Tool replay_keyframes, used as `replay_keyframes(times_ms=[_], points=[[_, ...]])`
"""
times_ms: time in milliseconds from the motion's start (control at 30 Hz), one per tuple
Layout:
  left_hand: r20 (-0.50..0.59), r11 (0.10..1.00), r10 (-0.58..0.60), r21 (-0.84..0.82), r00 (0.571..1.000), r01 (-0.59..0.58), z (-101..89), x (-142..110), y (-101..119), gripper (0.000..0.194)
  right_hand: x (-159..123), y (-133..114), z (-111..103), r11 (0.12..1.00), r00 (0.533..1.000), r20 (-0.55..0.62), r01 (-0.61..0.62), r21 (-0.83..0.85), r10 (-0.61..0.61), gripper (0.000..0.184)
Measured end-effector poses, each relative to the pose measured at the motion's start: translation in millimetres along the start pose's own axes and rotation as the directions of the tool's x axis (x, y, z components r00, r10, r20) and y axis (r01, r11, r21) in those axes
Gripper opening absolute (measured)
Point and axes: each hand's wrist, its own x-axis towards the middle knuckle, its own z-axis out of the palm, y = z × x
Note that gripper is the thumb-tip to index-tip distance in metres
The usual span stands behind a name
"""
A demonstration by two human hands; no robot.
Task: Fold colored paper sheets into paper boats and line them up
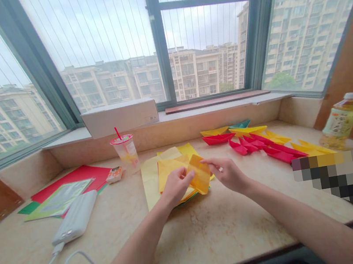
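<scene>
A folded piece of yellow paper [200, 175] is held up between my two hands, above a stack of paper sheets [149, 172] in yellow and pale yellow with green showing beneath. My left hand [179, 186] pinches its left side between thumb and fingers. At its upper right edge, my right hand [226, 172] grips with thumb and forefinger. Folded paper boats [219, 138] in red, yellow and teal sit to the right, beyond my right hand.
A lidded plastic cup [125, 153] with a red straw stands behind the stack. Left are red paper [79, 176], a power bank [75, 217] and its white cable [93, 263]. A tea bottle [342, 121] stands right. A white box [120, 117] rests on the sill.
</scene>
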Motion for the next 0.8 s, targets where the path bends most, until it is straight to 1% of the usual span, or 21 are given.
replay_keyframes(times_ms=[67,133,267,367,433,600,733,800], points=[[0.057,1.000,-0.024,0.012,0.998,0.024,-0.4,-2.4,5.1,0.035,0.6,-0.8,-0.5,1.000,1.000,-0.005,0.001,-0.020,-0.001,0.033],[0.075,0.999,-0.048,0.002,0.996,0.048,0.6,-4.1,8.8,0.034,1.0,-3.6,-1.3,0.999,1.000,-0.009,0.002,-0.032,-0.002,0.036],[0.007,0.998,-0.035,-0.043,0.999,0.035,3.6,-4.0,7.4,0.036,1.4,-9.8,-3.1,0.999,1.000,-0.017,0.000,-0.043,-0.001,0.038],[-0.013,0.999,-0.022,-0.046,1.000,0.022,3.6,-2.8,3.6,0.035,2.3,-10.2,-4.5,0.998,1.000,-0.025,0.012,-0.055,-0.014,0.036],[-0.022,0.999,-0.018,-0.031,1.000,0.017,2.6,-2.4,2.0,0.032,2.8,-9.0,-5.5,0.997,0.999,-0.028,0.043,-0.057,-0.045,0.035],[-0.010,1.000,-0.011,-0.014,1.000,0.011,0.7,-1.1,-2.2,0.032,3.0,-7.8,-8.5,0.985,0.989,0.048,0.146,-0.096,-0.142,0.035],[-0.029,1.000,0.000,-0.023,1.000,-0.001,1.2,0.1,-5.9,0.031,3.6,-5.3,-10.8,0.980,0.987,0.048,0.158,-0.119,-0.153,0.029],[-0.041,1.000,-0.002,-0.022,0.999,0.001,1.3,0.3,-6.4,0.031,4.1,-2.1,-11.7,0.977,0.983,0.073,0.176,-0.121,-0.168,0.027]])
